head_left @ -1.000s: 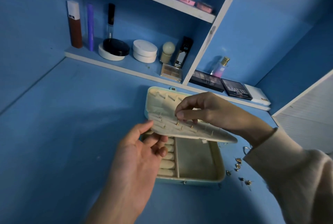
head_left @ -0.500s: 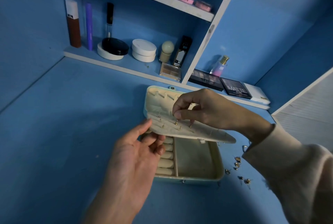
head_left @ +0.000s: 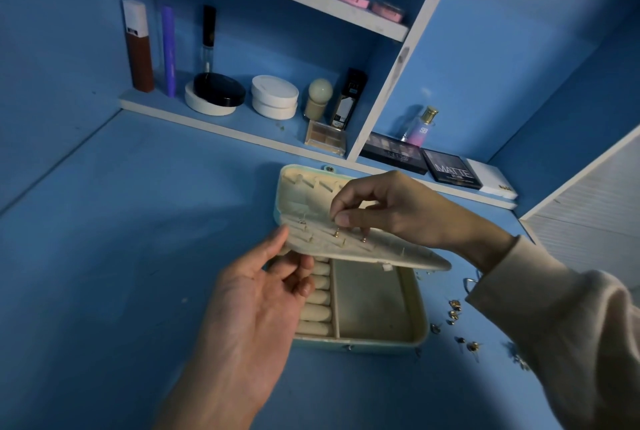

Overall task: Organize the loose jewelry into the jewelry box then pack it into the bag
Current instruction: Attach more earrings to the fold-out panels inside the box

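While the stud [head_left: 336, 232] pinched by the right hand [head_left: 391, 211] seems light and slippery, the left hand [head_left: 256, 301] grips the panel [head_left: 381, 253] over the jewelry box [head_left: 420, 312] near the back edge of the desk [head_left: 138, 222].

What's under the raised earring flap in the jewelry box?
Visible: ring rolls and an open compartment beside them, which looks empty. The flap, pinched up by the left hand, covers the tray's far part, so anything there is hidden.
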`<state>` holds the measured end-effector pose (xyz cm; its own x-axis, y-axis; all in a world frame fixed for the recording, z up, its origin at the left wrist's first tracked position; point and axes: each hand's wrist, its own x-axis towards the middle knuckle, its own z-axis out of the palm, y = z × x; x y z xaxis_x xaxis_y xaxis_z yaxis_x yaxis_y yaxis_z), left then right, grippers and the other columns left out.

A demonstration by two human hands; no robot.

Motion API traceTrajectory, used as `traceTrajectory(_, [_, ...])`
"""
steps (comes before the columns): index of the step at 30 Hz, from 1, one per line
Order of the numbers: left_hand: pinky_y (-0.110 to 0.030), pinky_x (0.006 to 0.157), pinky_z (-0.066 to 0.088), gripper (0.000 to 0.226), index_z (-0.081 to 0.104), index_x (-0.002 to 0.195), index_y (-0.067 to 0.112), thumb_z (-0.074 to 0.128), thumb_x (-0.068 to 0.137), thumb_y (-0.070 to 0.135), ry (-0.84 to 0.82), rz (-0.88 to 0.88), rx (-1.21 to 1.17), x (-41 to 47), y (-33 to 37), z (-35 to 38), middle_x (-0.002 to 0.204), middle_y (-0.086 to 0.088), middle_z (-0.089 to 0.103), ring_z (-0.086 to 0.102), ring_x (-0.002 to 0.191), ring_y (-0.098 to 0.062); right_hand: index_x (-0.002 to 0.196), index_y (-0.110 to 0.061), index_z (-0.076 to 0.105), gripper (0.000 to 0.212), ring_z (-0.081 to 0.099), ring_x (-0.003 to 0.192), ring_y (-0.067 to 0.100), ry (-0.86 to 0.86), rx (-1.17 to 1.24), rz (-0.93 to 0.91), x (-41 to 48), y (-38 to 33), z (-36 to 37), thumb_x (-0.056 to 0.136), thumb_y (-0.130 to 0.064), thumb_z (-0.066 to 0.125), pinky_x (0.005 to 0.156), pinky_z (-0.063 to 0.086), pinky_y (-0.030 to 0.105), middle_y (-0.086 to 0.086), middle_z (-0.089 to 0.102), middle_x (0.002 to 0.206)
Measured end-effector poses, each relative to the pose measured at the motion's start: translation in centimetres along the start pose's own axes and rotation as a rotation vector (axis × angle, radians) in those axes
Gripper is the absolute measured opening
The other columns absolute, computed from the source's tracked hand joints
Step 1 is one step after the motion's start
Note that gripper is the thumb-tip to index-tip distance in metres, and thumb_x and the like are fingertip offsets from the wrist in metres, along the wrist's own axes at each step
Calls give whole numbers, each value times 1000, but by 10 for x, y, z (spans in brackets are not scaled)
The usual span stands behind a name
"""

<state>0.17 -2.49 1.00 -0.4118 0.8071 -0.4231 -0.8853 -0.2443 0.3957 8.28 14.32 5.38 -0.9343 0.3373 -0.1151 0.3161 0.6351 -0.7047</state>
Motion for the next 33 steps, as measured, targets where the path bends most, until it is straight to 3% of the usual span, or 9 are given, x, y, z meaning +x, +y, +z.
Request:
traceTrajectory(10, [-26, 59, 30, 16, 67, 80, 8, 60, 69, 17, 7, 1, 29, -1, 1, 0, 78, -7, 58, 44, 62, -14, 88, -12, 70, 7, 57, 72, 13, 11, 50, 40, 1, 5, 4, 87, -15, 64, 68, 47, 21, 10, 68, 85])
traceTrajectory(16, [-26, 59, 30, 18, 74, 59, 12, 60, 69, 18, -18, -1, 36, -2, 2, 1, 78, -6, 59, 45, 62, -14, 87, -9, 67, 5, 57, 68, 9, -8, 87, 28, 2, 2, 1, 87, -7, 62, 65, 48, 19, 1, 65, 77])
traceTrajectory(23, [-26, 60, 31, 18, 75, 60, 13, 60, 68, 19, -23, -7, 37, -2, 2, 0, 79, -6, 60, 46, 63, -14, 88, -1, 66, 6, 58, 68, 11, -20, 138, 51, 1, 0, -2, 87, -3, 61, 65, 49, 21, 10, 65, 78])
traceTrajectory(33, [-26, 58, 30, 17, 72, 56, 13, 61, 67, 19, -18, -6, 35, -2, 3, 1, 79, -6, 60, 45, 62, -14, 86, -8, 69, 5, 57, 66, 8, -9, 87, 34, 1, 0, -2, 86, -7, 64, 65, 48, 18, 6, 67, 78])
